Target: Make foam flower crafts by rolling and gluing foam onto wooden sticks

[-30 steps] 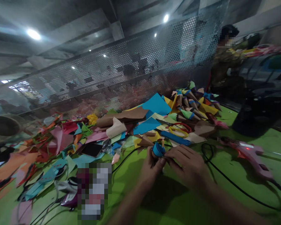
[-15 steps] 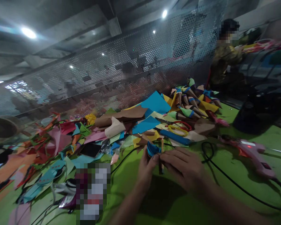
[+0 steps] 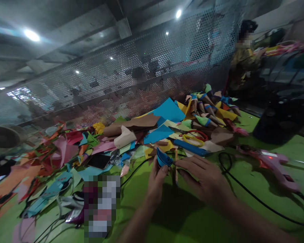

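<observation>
So the left hand (image 3: 157,177) is pinching the blue paper (image 3: 162,158) over the green table (image 3: 131,199), the right hand (image 3: 204,175) is bending its fingers beside it, can't tell if gripping, and a glue gun (image 3: 277,167) is lying further right.

The green worktop (image 3: 197,222) carries a heap of colored paper scraps (image 3: 63,148) on its left, with a dark phone (image 3: 100,161) among them. Blue sheets (image 3: 168,111) lie beside rolled brown paper (image 3: 131,125). Red-handled (image 3: 201,134) and yellow-handled scissors (image 3: 192,140) rest near paper cones (image 3: 205,108); a pink glue gun (image 3: 276,167) lies at right.
</observation>
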Action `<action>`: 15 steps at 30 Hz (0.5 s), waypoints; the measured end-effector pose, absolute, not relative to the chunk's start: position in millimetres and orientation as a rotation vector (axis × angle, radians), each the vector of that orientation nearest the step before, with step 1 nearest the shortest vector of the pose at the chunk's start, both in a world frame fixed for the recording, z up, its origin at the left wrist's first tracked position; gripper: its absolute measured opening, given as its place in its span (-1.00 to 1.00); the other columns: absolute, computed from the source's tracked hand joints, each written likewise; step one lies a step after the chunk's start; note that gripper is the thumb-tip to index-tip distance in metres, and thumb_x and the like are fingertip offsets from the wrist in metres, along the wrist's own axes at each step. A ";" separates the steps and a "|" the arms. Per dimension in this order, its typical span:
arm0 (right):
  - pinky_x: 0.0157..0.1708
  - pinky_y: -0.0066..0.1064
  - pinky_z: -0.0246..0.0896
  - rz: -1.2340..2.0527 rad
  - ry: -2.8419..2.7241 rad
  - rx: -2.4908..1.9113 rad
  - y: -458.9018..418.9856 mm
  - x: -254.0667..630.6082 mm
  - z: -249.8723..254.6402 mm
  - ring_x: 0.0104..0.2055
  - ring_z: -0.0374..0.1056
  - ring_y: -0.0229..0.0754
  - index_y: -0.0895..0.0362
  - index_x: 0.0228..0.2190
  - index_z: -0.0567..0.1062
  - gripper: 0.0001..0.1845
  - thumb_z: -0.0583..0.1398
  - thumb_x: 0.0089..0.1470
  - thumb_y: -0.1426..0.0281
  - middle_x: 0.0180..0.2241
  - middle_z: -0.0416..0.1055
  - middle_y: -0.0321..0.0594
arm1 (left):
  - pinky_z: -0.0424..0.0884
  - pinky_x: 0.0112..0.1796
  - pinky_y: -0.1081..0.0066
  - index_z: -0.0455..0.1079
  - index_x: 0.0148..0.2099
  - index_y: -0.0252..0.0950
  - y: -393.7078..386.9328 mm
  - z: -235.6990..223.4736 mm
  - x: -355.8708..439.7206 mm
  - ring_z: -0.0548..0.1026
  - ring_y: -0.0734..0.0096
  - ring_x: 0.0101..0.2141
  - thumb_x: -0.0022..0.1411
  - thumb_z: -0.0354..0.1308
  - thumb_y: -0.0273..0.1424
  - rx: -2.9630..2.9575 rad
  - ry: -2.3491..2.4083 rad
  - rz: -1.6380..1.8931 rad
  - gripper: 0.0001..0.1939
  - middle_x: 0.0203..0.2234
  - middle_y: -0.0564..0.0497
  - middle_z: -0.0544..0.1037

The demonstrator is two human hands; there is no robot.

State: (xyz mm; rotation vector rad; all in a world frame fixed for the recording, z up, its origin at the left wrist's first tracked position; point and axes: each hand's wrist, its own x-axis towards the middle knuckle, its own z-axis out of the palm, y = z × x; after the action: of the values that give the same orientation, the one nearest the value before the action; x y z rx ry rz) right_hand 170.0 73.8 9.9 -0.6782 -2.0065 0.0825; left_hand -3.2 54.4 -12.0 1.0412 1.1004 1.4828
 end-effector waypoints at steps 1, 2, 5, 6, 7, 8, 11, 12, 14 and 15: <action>-0.14 -0.26 0.37 0.089 -2.008 -0.679 73.5 169.9 10.3 -0.16 0.48 -0.12 0.10 -0.09 0.48 -0.79 0.17 0.24 0.52 -0.18 0.59 -0.15 | 0.37 -0.03 0.30 0.41 0.09 -0.24 54.2 -11.7 -3.0 0.46 0.13 -0.02 0.07 0.31 0.01 1.045 1.094 1.480 -0.37 0.00 -0.10 0.55; -0.15 -0.27 0.37 0.092 -2.006 -0.679 73.4 169.8 10.7 -0.16 0.48 -0.12 0.10 -0.09 0.48 -0.79 0.17 0.24 0.52 -0.19 0.58 -0.15 | 0.36 0.00 0.28 0.41 0.09 -0.24 53.8 -11.1 -2.9 0.46 0.12 -0.01 0.07 0.30 0.01 1.048 1.093 1.474 -0.37 0.01 -0.10 0.54; -0.15 -0.26 0.36 0.069 -2.013 -0.678 73.0 169.7 12.1 -0.18 0.47 -0.12 0.12 -0.11 0.48 -0.79 0.17 0.23 0.53 -0.20 0.58 -0.15 | 0.36 0.02 0.25 0.40 0.10 -0.25 52.4 -7.5 -2.1 0.46 0.09 0.01 0.05 0.31 0.06 1.081 1.105 1.457 -0.31 0.02 -0.12 0.54; -0.15 -0.25 0.36 0.054 -2.019 -0.681 72.9 169.8 12.7 -0.19 0.47 -0.11 0.12 -0.12 0.49 -0.80 0.17 0.22 0.53 -0.21 0.58 -0.15 | 0.36 0.03 0.25 0.39 0.11 -0.26 52.0 -6.1 -1.7 0.46 0.08 0.01 0.05 0.30 0.07 1.102 1.106 1.456 -0.31 0.02 -0.12 0.55; -0.16 -0.24 0.36 0.040 -2.024 -0.684 72.8 169.8 13.5 -0.20 0.46 -0.10 0.12 -0.13 0.49 -0.80 0.17 0.22 0.53 -0.21 0.57 -0.15 | 0.36 0.04 0.24 0.38 0.11 -0.26 51.7 -4.7 -1.3 0.46 0.09 0.02 0.06 0.29 0.07 1.123 1.104 1.457 -0.31 0.01 -0.11 0.55; -0.17 -0.24 0.37 0.031 -2.030 -0.687 72.5 170.0 14.4 -0.21 0.46 -0.10 0.12 -0.14 0.50 -0.81 0.16 0.22 0.52 -0.22 0.57 -0.15 | 0.35 0.06 0.23 0.38 0.12 -0.25 51.5 -3.6 -1.0 0.46 0.09 0.02 0.08 0.28 0.06 1.144 1.100 1.457 -0.32 0.00 -0.11 0.56; -0.16 -0.23 0.38 0.029 -2.050 -0.698 71.6 170.5 16.5 -0.21 0.46 -0.09 0.11 -0.15 0.50 -0.82 0.16 0.23 0.51 -0.23 0.56 -0.14 | 0.36 0.06 0.23 0.36 0.13 -0.24 51.9 -2.4 -0.6 0.47 0.10 0.02 0.08 0.29 0.05 1.172 1.099 1.442 -0.31 -0.02 -0.09 0.57; -0.15 -0.22 0.38 0.027 -2.056 -0.698 71.3 170.5 16.6 -0.21 0.47 -0.09 0.11 -0.14 0.50 -0.81 0.16 0.22 0.51 -0.22 0.55 -0.13 | 0.38 0.04 0.23 0.35 0.14 -0.24 52.3 -2.7 -0.8 0.48 0.10 0.01 0.07 0.30 0.05 1.171 1.108 1.431 -0.30 -0.03 -0.09 0.57; -0.13 -0.21 0.40 0.017 -2.057 -0.696 71.1 169.7 15.6 -0.19 0.47 -0.08 0.11 -0.13 0.51 -0.80 0.16 0.22 0.51 -0.21 0.54 -0.12 | 0.41 0.00 0.25 0.35 0.13 -0.24 53.2 -3.6 -1.1 0.50 0.11 -0.03 0.05 0.32 0.04 1.166 1.128 1.408 -0.30 -0.06 -0.09 0.58; -0.14 -0.21 0.41 0.011 -2.052 -0.693 71.3 168.9 14.4 -0.18 0.48 -0.08 0.11 -0.13 0.51 -0.80 0.16 0.22 0.51 -0.20 0.54 -0.11 | 0.42 -0.02 0.25 0.36 0.12 -0.25 53.5 -3.9 -1.2 0.51 0.12 -0.05 0.04 0.33 0.04 1.161 1.136 1.404 -0.30 -0.08 -0.09 0.59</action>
State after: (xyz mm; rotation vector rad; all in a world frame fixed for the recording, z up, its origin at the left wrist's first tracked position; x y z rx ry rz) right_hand 168.9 71.3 14.4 -0.6928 -2.0515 0.0111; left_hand -1.2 53.5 -3.9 1.1605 1.1361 1.4041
